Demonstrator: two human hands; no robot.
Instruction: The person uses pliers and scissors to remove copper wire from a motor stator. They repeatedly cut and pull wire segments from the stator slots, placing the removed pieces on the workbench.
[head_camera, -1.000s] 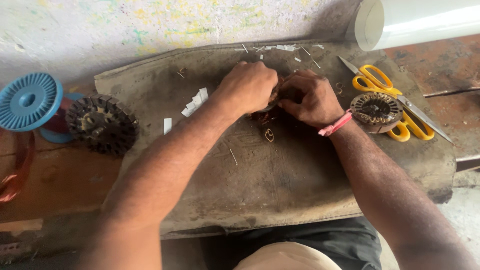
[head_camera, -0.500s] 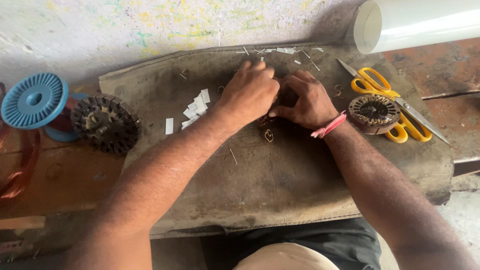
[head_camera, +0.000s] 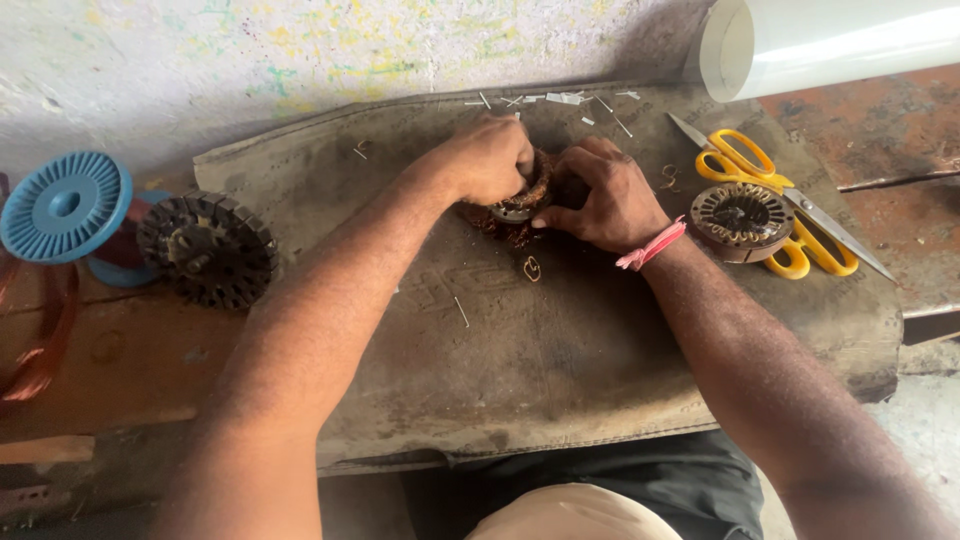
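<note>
The left hand (head_camera: 490, 160) is curled tight over a round stator (head_camera: 522, 196), fingers clamped on its top edge. The right hand (head_camera: 605, 195) closes on the stator's other side, thumb pressed low against it. Both forearms angle in from the near edge and meet at the stator, which sits on the mat (head_camera: 560, 350) covering the bench. A second stator (head_camera: 742, 220) lies on yellow scissors (head_camera: 775, 205) to the right.

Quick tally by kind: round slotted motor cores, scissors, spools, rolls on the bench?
Round slotted motor cores: 3 – in both hands, right core, left core
Scissors, yellow handles: 1
Blue spool: 1
White roll: 1
Total: 6
</note>
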